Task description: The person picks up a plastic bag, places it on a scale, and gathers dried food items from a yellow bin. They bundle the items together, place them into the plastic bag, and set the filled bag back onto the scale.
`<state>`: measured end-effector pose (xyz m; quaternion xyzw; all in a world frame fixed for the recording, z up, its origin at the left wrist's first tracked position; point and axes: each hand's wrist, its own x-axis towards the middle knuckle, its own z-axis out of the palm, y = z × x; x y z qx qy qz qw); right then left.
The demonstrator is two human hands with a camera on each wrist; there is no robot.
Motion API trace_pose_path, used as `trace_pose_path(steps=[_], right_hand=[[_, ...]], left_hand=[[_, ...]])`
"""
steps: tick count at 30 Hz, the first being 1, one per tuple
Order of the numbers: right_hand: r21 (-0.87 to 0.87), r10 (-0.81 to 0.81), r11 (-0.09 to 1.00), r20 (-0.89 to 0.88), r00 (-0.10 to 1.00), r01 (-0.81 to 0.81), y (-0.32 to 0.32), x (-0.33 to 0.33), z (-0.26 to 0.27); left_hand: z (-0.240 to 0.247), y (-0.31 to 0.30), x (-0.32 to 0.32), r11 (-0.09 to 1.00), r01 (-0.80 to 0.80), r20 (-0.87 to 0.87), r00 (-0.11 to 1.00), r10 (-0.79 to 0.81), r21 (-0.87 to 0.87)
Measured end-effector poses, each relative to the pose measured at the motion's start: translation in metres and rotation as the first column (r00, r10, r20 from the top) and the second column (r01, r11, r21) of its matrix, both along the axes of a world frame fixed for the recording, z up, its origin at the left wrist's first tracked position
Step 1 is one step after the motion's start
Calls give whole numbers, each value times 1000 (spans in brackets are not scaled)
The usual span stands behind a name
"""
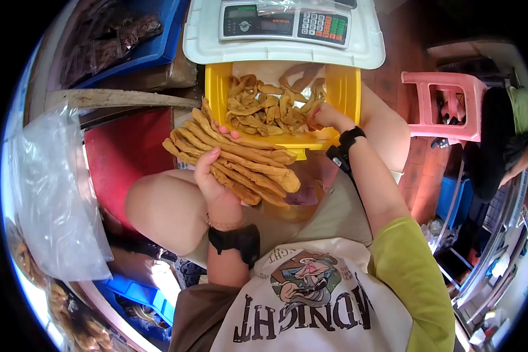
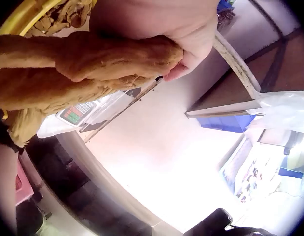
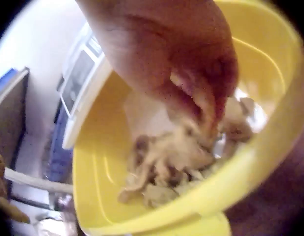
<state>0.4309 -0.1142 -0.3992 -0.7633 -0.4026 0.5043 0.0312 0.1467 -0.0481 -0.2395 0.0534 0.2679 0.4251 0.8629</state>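
Observation:
My left hand grips a thick bundle of long, wrinkled, yellow-brown dried strips, thumb across the near side and fingertips showing over the far side. Up close in the left wrist view, the strips lie lengthwise under the hand. My right hand reaches down into a yellow bin between the knees. Inside lie many more loose, bent dried strips. In the right wrist view the curled fingers of the right hand pinch a strip among the pile; the image is blurred there.
A digital scale sits on a white lid behind the bin's far side. Left are a clear plastic bag, a red panel and a blue crate. A pink stool stands to the right.

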Motion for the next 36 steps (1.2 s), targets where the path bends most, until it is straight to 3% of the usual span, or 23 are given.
trace_pose_path(steps=[1,2,3,4,5,6,8,9,11,13,15,18,20,22,23,24,26,27,28,30,32,34,36], right_hand=[[5,-113,994,14,993,113,1,-5,22],[15,-109,994,21,994,108,-1,-7,38],[-8,-402,909,-284,871,417,-6,-7,52],[-123,-607,741,-544,580,660,-10,-4,62],[-143,-608,675,-664,435,724,-16,1,57],[-127,-598,678,-668,443,724,-18,-4,72],[-40,-480,502,-844,239,864,-32,-25,114],[-29,-472,503,-847,246,864,-39,-31,127],[-7,-107,576,-992,67,818,-53,-40,150],[49,-55,614,-993,104,788,-63,-56,172],[154,23,703,-981,194,694,-71,-63,187],[205,-5,711,-955,297,672,-72,-83,209],[177,-58,719,-949,311,672,-73,-91,219],[342,-73,795,-766,638,501,-74,-96,226],[399,-146,724,-709,690,563,-77,-106,230],[399,-147,720,-712,687,568,-81,-110,235],[549,-163,778,-295,941,307,-87,-116,245],[568,-188,797,-91,978,207,-89,-121,252],[570,-190,795,-92,977,208,-91,-122,254],[612,-109,789,210,972,-44,-94,-124,256],[670,-129,742,125,984,12,-96,-124,237],[720,-141,691,40,989,70,-94,-123,227],[545,-193,726,-426,884,420,-88,-124,220]], left_hand=[[4,-2,0,1000,-5,7,1000,5,8],[9,-5,2,1000,-21,15,1000,21,22],[14,-7,4,999,-37,24,999,36,36],[17,-10,3,998,-40,33,999,39,48],[20,-12,3,996,-48,50,998,44,74],[23,-14,3,993,-55,68,997,48,100],[26,-18,3,992,-64,95,994,54,106],[20,-19,1,995,-47,199,980,29,85],[17,-23,-1,997,-29,309,951,4,74],[20,-27,0,984,57,218,971,-94,169],[30,-34,4,976,126,257,952,-170,176],[30,-39,2,944,240,261,919,-296,227],[31,-47,0,920,312,160,922,-353,235],[51,-53,5,910,310,198,908,-369,276],[48,-53,3,901,312,164,914,-371,302],[46,-54,2,892,313,131,920,-371,326],[46,-52,2,899,280,100,939,-330,337],[46,-51,3,906,243,73,956,-284,348],[43,-49,3,904,245,71,956,-286,351],[34,-43,-1,924,230,88,960,-268,304],[26,-42,-6,936,228,95,960,-262,270],[23,-42,-8,948,242,222,932,-286,208],[23,-43,-9,940,273,231,920,-317,203]])
